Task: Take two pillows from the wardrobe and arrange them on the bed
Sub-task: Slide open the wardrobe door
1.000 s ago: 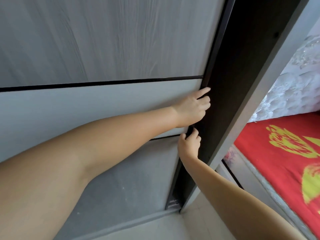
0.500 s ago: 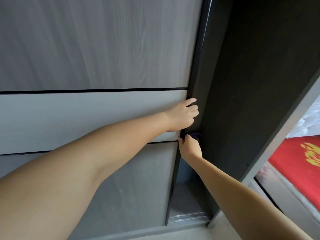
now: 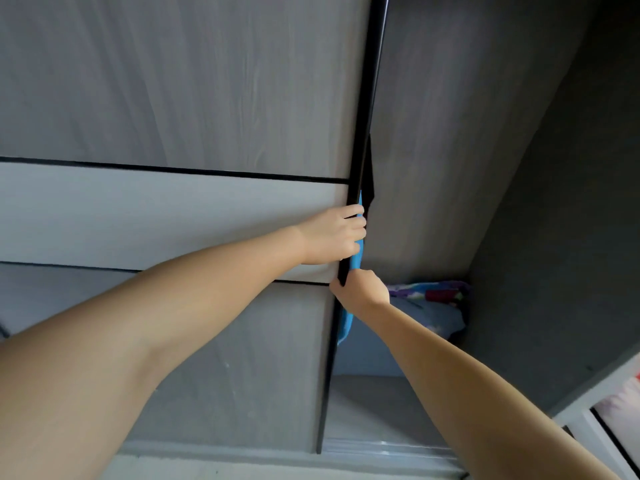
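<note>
The grey sliding wardrobe door (image 3: pixel 180 209) fills the left of the view, its black edge (image 3: pixel 363 126) running down the middle. My left hand (image 3: pixel 334 235) grips that edge at mid height. Just below it my right hand (image 3: pixel 362 289) is also closed on the edge. Through the gap on the right, a pale blue pillow with a colourful printed end (image 3: pixel 431 306) lies on a shelf inside the wardrobe. A bright blue item (image 3: pixel 346 323) shows right behind the door edge, mostly hidden.
The dark inner side wall (image 3: pixel 554 237) of the wardrobe closes the right of the opening. The bottom track (image 3: pixel 381 445) and wardrobe floor lie below. A sliver of the bed (image 3: pixel 623 400) shows at the far right edge.
The door has slid left with both hands on its edge, widening the opening. The pillow and blue item inside have come into view; the bed has nearly left the frame.
</note>
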A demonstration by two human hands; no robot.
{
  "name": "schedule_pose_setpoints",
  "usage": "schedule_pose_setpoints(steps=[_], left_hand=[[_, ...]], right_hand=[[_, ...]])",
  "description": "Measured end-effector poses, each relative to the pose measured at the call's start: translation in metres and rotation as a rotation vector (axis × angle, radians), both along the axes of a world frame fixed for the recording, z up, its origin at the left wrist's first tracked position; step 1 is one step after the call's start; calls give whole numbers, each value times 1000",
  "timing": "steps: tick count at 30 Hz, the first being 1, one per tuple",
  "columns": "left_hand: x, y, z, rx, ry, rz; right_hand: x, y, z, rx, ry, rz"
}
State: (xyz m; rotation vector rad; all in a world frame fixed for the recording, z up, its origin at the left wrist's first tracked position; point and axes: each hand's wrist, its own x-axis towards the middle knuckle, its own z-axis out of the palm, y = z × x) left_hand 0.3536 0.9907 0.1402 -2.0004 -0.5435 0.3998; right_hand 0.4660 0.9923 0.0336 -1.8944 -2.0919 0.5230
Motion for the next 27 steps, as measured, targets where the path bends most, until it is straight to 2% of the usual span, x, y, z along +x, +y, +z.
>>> schedule_pose_setpoints(steps=[14,27], left_hand=[[-121,-17,-15,16,-99,20],[-145,-41,-16,51,-147,199]], right_hand=[[-108,-6,-7,-5,95,194],[-150,-6,-13,39,67,241]])
